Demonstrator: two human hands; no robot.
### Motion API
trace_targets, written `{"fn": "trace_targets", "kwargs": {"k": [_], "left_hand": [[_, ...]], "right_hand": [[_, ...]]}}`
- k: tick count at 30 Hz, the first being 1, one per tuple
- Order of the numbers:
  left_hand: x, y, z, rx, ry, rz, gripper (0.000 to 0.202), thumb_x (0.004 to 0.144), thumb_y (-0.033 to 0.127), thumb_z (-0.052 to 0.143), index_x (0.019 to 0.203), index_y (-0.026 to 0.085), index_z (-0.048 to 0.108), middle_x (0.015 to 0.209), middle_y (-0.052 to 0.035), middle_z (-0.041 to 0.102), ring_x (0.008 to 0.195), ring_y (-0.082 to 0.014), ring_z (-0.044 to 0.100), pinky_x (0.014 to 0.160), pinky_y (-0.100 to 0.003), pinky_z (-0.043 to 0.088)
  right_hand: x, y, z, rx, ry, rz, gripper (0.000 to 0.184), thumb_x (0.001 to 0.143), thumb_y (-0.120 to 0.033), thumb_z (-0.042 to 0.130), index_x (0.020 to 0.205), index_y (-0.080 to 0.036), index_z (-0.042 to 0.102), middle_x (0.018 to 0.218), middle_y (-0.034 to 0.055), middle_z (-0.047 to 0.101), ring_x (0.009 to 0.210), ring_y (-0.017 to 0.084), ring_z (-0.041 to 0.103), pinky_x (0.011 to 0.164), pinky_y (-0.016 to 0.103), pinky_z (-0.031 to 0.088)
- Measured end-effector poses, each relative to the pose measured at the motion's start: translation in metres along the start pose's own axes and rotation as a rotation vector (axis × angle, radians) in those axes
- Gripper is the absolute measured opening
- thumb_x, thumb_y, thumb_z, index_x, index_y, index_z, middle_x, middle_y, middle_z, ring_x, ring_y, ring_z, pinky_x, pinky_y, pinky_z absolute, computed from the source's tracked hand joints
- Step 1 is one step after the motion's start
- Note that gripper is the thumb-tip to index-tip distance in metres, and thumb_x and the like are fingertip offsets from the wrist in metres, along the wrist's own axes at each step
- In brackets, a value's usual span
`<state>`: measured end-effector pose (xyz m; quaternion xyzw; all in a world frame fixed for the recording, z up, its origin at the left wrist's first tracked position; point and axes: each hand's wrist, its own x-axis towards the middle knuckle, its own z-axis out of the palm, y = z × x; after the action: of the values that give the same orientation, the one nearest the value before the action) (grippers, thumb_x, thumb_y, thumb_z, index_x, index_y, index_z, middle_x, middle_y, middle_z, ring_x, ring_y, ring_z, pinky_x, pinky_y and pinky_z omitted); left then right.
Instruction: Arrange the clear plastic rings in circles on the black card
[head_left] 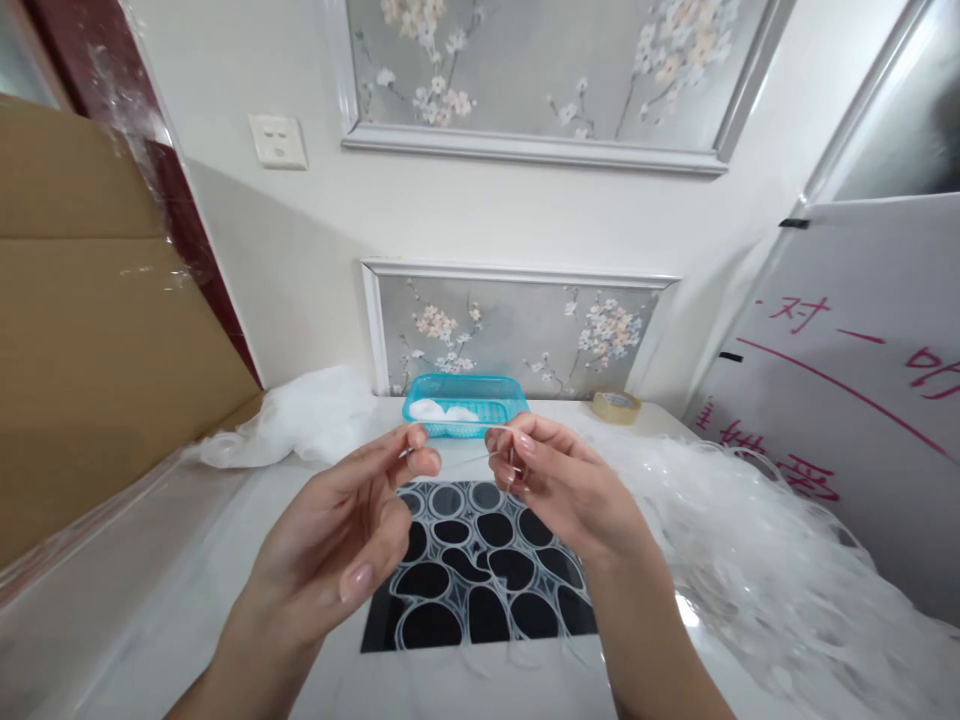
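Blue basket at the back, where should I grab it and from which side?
Pinch the near long rim of the blue basket, right of middle, from the front: that wall faces you, the top is open, and white wads fill the left part. Left hand and right hand pinch a clear strand.

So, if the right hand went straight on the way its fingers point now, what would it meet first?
Most likely the left hand: the right hand points left across a small gap, and both pinch the same thin clear strand. Depth is unclear; the blue basket lies farther back.
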<state>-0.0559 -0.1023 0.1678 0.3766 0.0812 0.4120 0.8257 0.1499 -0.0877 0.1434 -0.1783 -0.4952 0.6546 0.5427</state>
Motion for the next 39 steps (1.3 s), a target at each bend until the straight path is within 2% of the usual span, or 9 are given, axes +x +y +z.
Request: {"fn": "trace_targets", "kwargs": {"k": [7,11,19,22,30,35,39], "left_hand": [[-0.004,-0.007,0.007,0.040,0.033,0.015,0.027,0.098,0.016,0.037,0.100,0.013,0.064,0.105,-0.0033,0.072,0.041,-0.0069,0.063,0.038,-0.011,0.051],[-0.010,-0.007,0.009,0.082,0.041,0.019,0.028,0.099,0.019,0.038,0.099,0.015,0.065,0.108,-0.0034,0.071,0.040,-0.0058,0.063,0.036,-0.009,0.048],[-0.010,-0.009,0.010,0.193,0.125,0.050,0.022,0.098,0.022,0.042,0.097,0.020,0.064,0.101,-0.0002,0.071,0.037,-0.0032,0.060,0.032,-0.009,0.040],[-0.009,-0.009,0.011,0.218,0.151,0.050,0.018,0.097,0.022,0.045,0.094,0.019,0.062,0.094,0.0002,0.072,0.035,-0.0027,0.058,0.031,-0.010,0.037],[-0.006,-0.013,0.011,0.257,0.151,0.101,0.009,0.093,0.024,0.054,0.096,0.020,0.061,0.094,-0.0004,0.074,0.037,-0.0054,0.060,0.034,-0.011,0.042],[-0.005,-0.013,0.012,0.374,0.171,0.163,0.007,0.087,0.023,0.062,0.084,0.017,0.062,0.092,-0.0059,0.075,0.037,-0.0087,0.061,0.032,-0.011,0.043],[-0.003,-0.010,0.008,0.437,0.199,0.193,0.006,0.082,0.021,0.067,0.079,0.016,0.065,0.087,-0.0058,0.075,0.037,-0.0106,0.062,0.030,-0.011,0.042]], "right_hand": [[-0.010,-0.006,0.006,-0.001,-0.071,-0.001,0.013,0.079,-0.036,0.071,0.079,-0.023,0.072,0.080,0.0015,0.065,0.060,0.009,0.045,0.053,0.025,0.032],[-0.014,-0.007,0.012,-0.016,-0.041,-0.011,0.011,0.079,-0.036,0.071,0.079,-0.025,0.073,0.077,0.0014,0.067,0.060,0.010,0.048,0.054,0.026,0.035],[-0.017,-0.006,0.018,-0.041,-0.010,-0.002,0.011,0.076,-0.036,0.073,0.079,-0.025,0.075,0.090,0.0023,0.070,0.062,0.010,0.050,0.058,0.026,0.041],[-0.016,-0.004,0.018,-0.039,-0.029,-0.005,0.011,0.078,-0.036,0.072,0.082,-0.026,0.075,0.086,0.0015,0.070,0.061,0.009,0.049,0.058,0.025,0.040],[-0.015,-0.001,0.018,0.010,-0.040,0.016,0.009,0.077,-0.034,0.071,0.079,-0.025,0.074,0.078,0.0005,0.066,0.059,0.009,0.044,0.057,0.024,0.039],[-0.015,0.000,0.016,-0.007,-0.031,0.000,0.010,0.079,-0.036,0.070,0.081,-0.028,0.074,0.089,0.0016,0.068,0.062,0.010,0.044,0.056,0.026,0.037],[-0.014,-0.001,0.016,-0.030,0.008,-0.022,0.010,0.075,-0.037,0.073,0.079,-0.027,0.074,0.087,0.0018,0.068,0.063,0.011,0.045,0.057,0.027,0.038]]}}
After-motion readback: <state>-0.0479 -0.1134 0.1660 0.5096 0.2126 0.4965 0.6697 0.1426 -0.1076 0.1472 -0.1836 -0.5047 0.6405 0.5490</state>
